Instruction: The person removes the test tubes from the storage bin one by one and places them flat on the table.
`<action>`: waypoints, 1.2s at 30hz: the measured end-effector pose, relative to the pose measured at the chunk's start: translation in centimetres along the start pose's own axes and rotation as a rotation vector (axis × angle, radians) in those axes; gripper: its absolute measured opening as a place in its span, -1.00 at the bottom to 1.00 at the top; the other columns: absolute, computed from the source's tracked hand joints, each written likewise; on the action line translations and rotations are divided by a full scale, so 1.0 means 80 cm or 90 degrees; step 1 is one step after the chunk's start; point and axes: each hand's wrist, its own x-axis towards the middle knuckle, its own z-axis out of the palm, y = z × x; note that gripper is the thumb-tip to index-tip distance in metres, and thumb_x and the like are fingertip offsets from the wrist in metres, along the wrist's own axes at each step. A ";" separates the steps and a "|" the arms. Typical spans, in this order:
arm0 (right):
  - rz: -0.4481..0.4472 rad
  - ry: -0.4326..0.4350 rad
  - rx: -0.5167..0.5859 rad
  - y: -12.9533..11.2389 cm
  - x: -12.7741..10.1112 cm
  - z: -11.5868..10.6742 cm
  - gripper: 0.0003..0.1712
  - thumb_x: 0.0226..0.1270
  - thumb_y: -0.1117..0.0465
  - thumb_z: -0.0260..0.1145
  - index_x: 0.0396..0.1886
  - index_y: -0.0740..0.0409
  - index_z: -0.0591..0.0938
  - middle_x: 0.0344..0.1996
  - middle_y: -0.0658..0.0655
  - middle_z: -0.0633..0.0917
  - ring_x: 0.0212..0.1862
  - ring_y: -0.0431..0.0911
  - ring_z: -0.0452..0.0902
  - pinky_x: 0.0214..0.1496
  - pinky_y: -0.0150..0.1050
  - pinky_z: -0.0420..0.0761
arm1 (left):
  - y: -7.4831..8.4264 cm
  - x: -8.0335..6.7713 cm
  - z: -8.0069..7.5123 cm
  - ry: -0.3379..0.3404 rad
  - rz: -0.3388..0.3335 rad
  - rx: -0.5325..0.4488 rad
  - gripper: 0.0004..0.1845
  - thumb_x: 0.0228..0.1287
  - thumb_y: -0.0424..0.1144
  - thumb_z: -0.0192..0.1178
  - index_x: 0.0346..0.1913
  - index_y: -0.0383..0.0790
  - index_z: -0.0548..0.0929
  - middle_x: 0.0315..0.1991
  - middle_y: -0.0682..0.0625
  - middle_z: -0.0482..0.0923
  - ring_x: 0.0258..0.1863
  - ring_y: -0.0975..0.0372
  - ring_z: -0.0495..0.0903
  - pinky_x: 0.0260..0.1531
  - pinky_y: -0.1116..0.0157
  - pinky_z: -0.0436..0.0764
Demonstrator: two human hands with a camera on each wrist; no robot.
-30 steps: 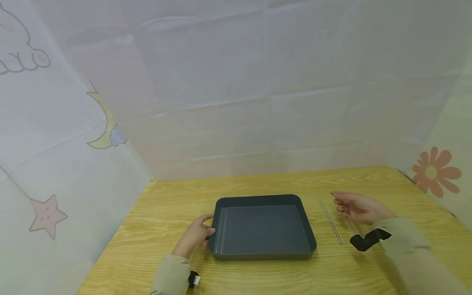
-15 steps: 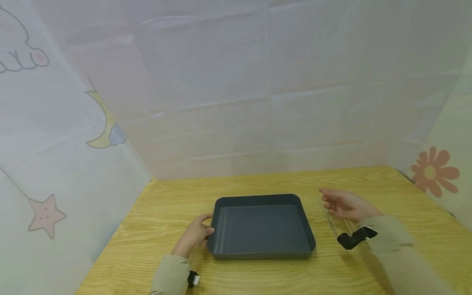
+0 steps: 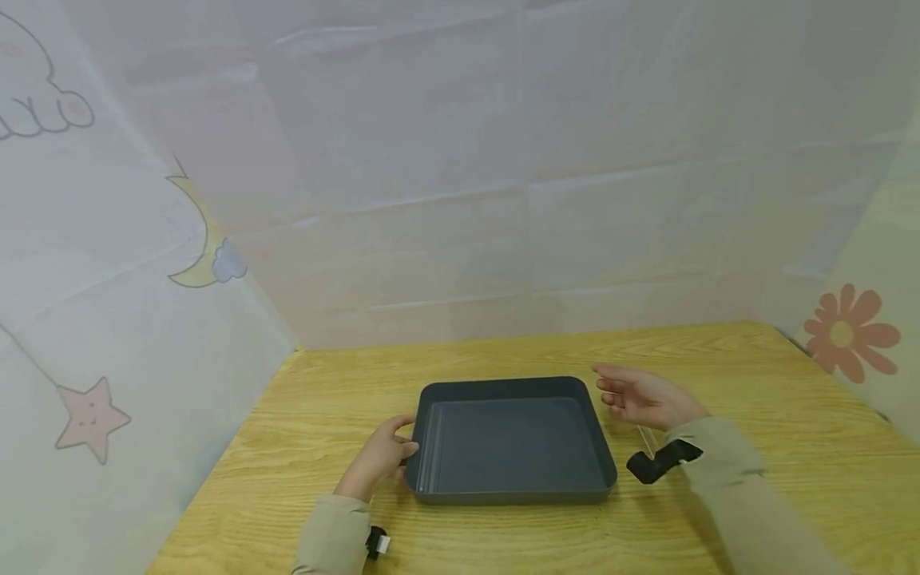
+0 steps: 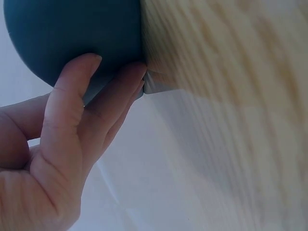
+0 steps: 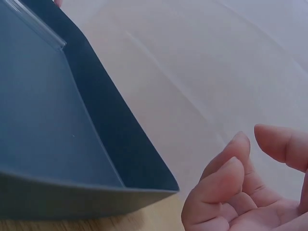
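Tray [image 3: 513, 447] touches the parted fingers of your left hand [image 3: 381, 455]; just beside it, your right hand [image 3: 647, 401] curls loosely, thumb apart.

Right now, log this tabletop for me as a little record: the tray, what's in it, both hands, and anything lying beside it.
Surface: wood-grain table
Tray: dark gray tray, flat on the table
Inside: clear tubing along the tray's left side; exact count unclear
Left hand: touching the tray's left side
Right hand: loosely curled, holding nothing visible, beside the tray's right side
Beside tray: clear strip on the table, partly hidden by the right arm
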 end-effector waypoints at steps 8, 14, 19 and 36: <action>0.004 -0.016 0.015 0.008 0.012 0.009 -0.80 0.56 0.19 0.05 -0.12 -0.05 0.63 -0.37 -0.04 0.62 -0.36 -0.19 0.51 -0.30 -0.34 0.52 | 0.003 -0.002 0.000 -0.001 -0.002 0.005 -0.46 0.39 -0.54 0.03 0.40 -0.43 0.24 -0.20 -0.25 0.59 -0.48 0.16 0.58 -0.65 0.32 0.39; 0.018 -0.015 0.040 0.010 0.021 0.020 -0.77 0.57 0.20 0.02 -0.14 -0.01 0.63 -0.38 -0.02 0.61 -0.38 -0.18 0.52 -0.33 -0.34 0.53 | 0.001 -0.001 0.000 -0.002 -0.001 0.007 -0.46 0.40 -0.54 0.02 0.41 -0.43 0.24 -0.16 -0.27 0.58 -0.49 0.16 0.56 -0.66 0.32 0.39; 0.024 -0.012 0.044 0.013 0.028 0.032 -0.73 0.58 0.22 0.00 -0.16 0.00 0.65 -0.40 -0.01 0.62 -0.40 -0.18 0.52 -0.34 -0.34 0.54 | 0.001 0.001 0.000 -0.003 -0.002 0.005 -0.46 0.40 -0.54 0.02 0.41 -0.42 0.24 -0.14 -0.29 0.57 -0.46 0.15 0.58 -0.65 0.31 0.41; 0.027 -0.051 0.053 0.029 0.052 0.061 -0.67 0.60 0.24 -0.05 -0.22 0.00 0.66 -0.42 -0.03 0.62 -0.40 -0.20 0.51 -0.33 -0.37 0.52 | 0.003 0.001 0.002 0.002 -0.008 0.001 -0.45 0.39 -0.55 0.02 0.41 -0.41 0.24 -0.15 -0.29 0.58 -0.43 0.14 0.60 -0.64 0.31 0.44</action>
